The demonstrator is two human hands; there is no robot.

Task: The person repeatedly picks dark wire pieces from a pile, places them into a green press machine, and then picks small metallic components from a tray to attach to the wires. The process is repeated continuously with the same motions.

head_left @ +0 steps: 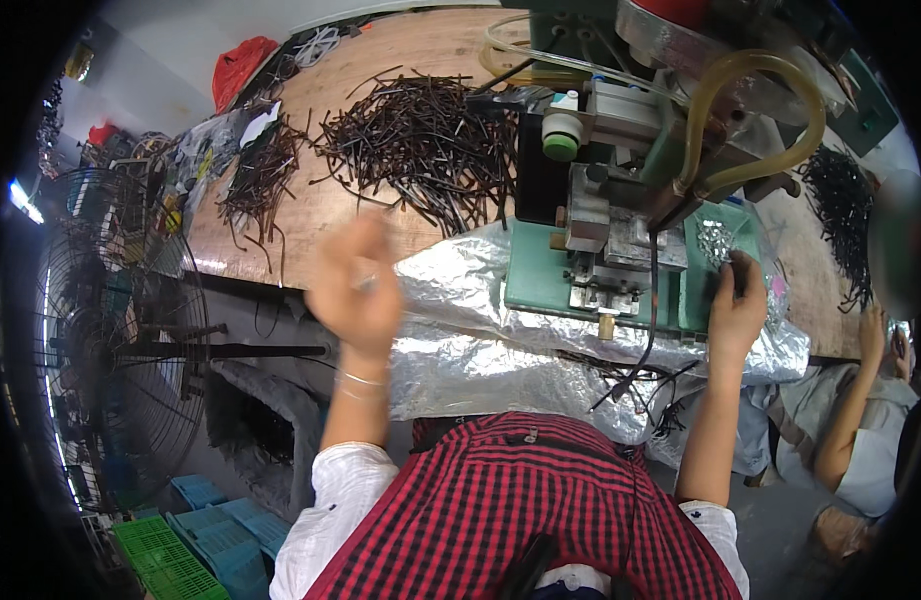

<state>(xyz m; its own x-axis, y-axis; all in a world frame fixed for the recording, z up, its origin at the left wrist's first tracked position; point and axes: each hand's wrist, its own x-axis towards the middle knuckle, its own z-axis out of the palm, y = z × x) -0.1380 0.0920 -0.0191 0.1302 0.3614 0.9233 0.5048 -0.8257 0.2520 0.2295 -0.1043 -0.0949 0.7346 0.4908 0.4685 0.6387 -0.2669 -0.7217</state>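
Note:
My left hand is raised over the table's front edge, just short of a large pile of thin dark brown strips. Motion smears its fingers, so whether they hold anything is unclear. At the right, my right hand has its fingers curled together by a green tray of small shiny metal pieces. Anything between those fingertips is too small to make out. Between my hands stands a bench machine with metal blocks on a green base.
Silvery foil covers the table's front edge. A yellowish hose loops above the machine. A smaller strip pile lies left, near a caged fan. Another person's arm is at the right, below a black strip pile.

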